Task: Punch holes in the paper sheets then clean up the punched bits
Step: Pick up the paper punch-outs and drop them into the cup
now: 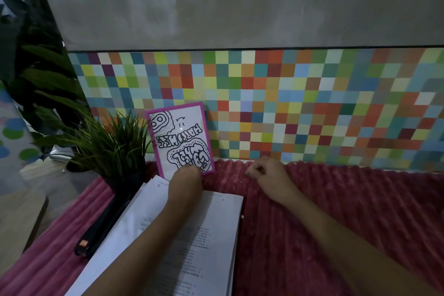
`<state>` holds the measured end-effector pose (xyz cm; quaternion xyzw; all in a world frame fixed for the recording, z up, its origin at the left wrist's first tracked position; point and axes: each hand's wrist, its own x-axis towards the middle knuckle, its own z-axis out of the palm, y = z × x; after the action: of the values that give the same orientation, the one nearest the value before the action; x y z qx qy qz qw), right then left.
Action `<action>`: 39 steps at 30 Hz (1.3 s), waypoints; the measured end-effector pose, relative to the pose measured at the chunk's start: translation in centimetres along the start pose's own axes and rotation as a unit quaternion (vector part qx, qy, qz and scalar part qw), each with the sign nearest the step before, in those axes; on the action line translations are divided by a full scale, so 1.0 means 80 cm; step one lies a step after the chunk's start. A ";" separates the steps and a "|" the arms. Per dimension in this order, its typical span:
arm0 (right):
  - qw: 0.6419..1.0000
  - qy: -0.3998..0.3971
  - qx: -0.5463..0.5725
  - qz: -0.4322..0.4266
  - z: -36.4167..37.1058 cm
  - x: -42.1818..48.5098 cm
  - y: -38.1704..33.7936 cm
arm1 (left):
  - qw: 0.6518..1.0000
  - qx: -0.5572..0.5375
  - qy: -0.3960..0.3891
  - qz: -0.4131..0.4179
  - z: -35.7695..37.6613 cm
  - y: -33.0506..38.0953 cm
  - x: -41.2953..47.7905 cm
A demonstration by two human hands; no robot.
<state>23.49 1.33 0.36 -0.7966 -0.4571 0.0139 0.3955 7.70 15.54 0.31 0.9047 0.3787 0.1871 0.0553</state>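
- Printed white paper sheets [204, 235], one thick stack, lie on the near left part of a ribbed dark-red fleece blanket [336, 211]. The bottom of the view cuts off the stack's near end, and two punched holes show along its far edge.
- One long black lever tool with an orange label [96, 230] lies by the blanket's left edge, its right side hidden under the stack.
- One spiky green plant in a dark pot [110, 149] stands at the far left corner.
- One pink-framed card with black doodle lettering [180, 137] leans on the multicoloured checkered panel [312, 108] at the far edge.
- Left hand [186, 182] rests at the stack's far edge, touching the card's foot. Its fingers fold under out of sight, so their grip cannot be told.
- One small white paper bit [242, 216] lies just right of the stack.
- Right hand [266, 175] sits near the blanket's far edge, fingers curled, tips drawn to the thumb. Anything between them is too small to make out.
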 end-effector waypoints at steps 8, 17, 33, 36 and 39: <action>0.997 -0.016 -0.079 -0.008 0.041 0.000 -0.004 | 0.999 -0.017 -0.007 0.050 -0.004 0.000 0.006; 0.994 -0.015 0.074 0.080 0.008 0.003 -0.013 | 0.970 -0.218 0.058 0.086 -0.053 0.002 -0.016; 0.974 0.078 0.174 0.119 -0.124 -0.049 0.015 | 0.949 0.132 -0.106 0.265 -0.034 0.098 -0.086; 0.977 0.105 0.159 0.094 -0.164 -0.061 0.008 | 0.945 0.191 -0.099 0.246 -0.045 0.118 -0.097; 0.977 0.144 0.137 0.075 -0.220 -0.078 0.007 | 0.936 0.218 -0.078 0.265 -0.043 0.124 -0.100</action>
<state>27.00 -14.29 9.97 -0.7607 -0.3275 -0.0091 0.5604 7.87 2.75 3.51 0.9737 0.1517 0.0366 -0.1657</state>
